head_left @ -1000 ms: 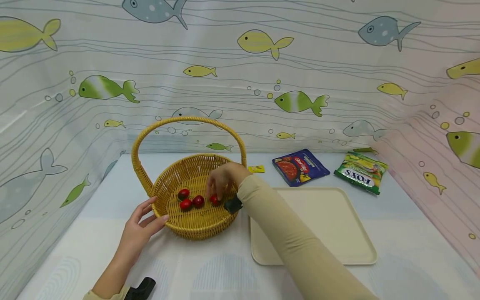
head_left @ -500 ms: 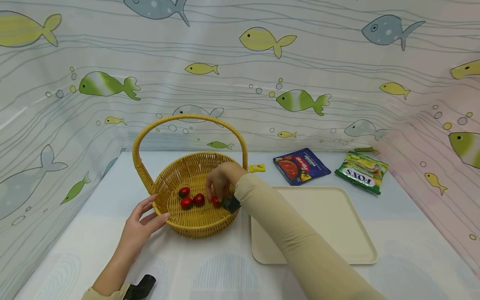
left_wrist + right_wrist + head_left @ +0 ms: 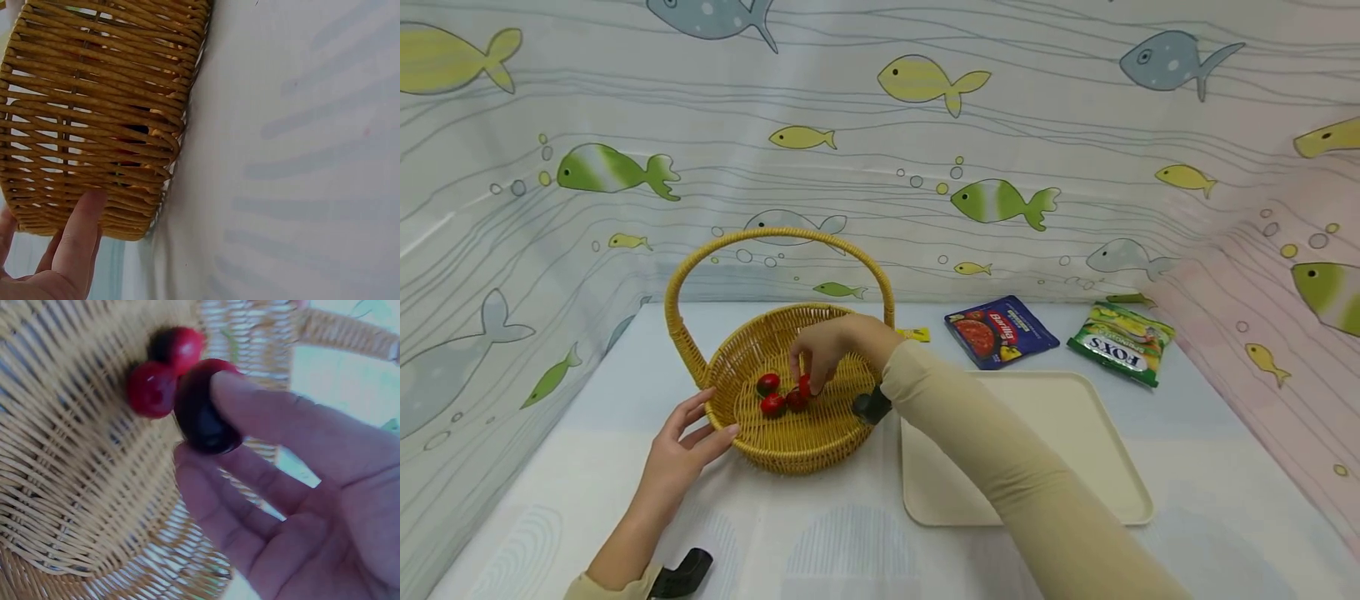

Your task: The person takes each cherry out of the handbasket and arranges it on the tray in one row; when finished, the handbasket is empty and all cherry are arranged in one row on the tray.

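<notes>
Big fish-print curtain (image 3: 880,150) all around the back and sides, pale table (image 3: 820,542) underneath. Cream tray (image 3: 1075,450) lying flat just right of the basket, with a blue Barilla pouch (image 3: 1000,332) and a green Fox's bag (image 3: 1122,343) behind it, plus a tiny yellow packet (image 3: 916,335) near the handle base.

Wicker basket (image 3: 790,442) with a tall hoop handle sitting left of centre. Left hand (image 3: 681,454) resting against its near-left outer wall, fingers straight and relaxed, gripping nothing; one fingertip flat on the weave in the left wrist view (image 3: 84,219).

Right hand (image 3: 831,348) reaching down into the basket from the right, sleeve across the tray corner. Dark red cherry tomato (image 3: 203,415) pinched between thumb on top and curled fingers (image 3: 219,494) below, sitting right at the fingertips, lifted just off the woven floor. Same tomato partly hidden by the fingers in the head view (image 3: 806,385).

Three more red tomatoes (image 3: 772,404) loose on the basket floor, just left of and touching or nearly touching the held one; hard to say which.
</notes>
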